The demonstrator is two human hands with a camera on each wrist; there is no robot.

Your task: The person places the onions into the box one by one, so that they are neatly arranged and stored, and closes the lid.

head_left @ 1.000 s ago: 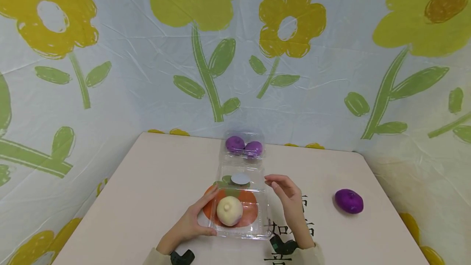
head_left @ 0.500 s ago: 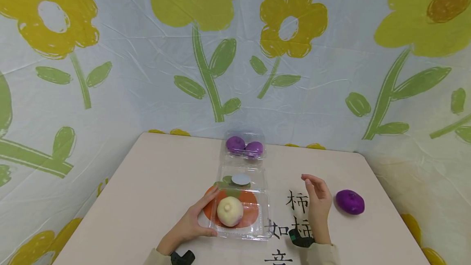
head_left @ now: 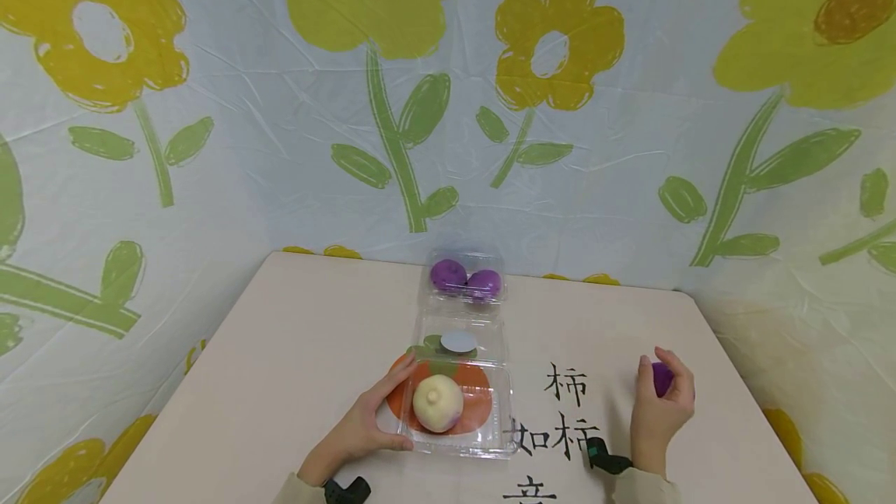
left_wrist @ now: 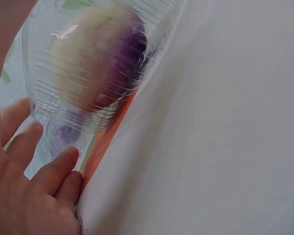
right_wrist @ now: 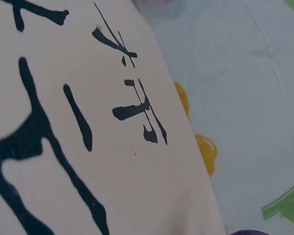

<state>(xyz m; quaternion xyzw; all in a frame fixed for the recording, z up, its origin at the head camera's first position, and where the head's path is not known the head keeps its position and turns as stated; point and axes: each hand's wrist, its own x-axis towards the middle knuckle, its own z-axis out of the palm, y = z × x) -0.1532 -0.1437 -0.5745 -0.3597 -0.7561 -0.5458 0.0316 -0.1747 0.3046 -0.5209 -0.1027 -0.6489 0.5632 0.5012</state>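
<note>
In the head view, an open clear plastic clamshell box (head_left: 500,418) lies near the table's front. A round cream and purple vegetable (head_left: 438,403), turnip-like, sits inside it. My left hand (head_left: 360,418) holds the box's left side, thumb at the front and fingers further back; the left wrist view shows its fingers by the ribbed wall. The box's lid (head_left: 490,325) lies folded back behind it. Off to the right, my right hand (head_left: 661,403) has its thumb and fingers curled around a purple onion (head_left: 662,379), which they partly cover. Only the onion's top edge enters the right wrist view.
A second clear box (head_left: 465,255) with two purple onions (head_left: 448,276) stands at the table's back edge. An oval white label (head_left: 459,341) shows at the lid. The pale table mat (head_left: 315,333) bears an orange printed fruit and black characters. Flowered cloth hangs around the table.
My right hand has moved right, from beside the clamshell box across the printed characters to the purple onion. The left hand has stayed on the box.
</note>
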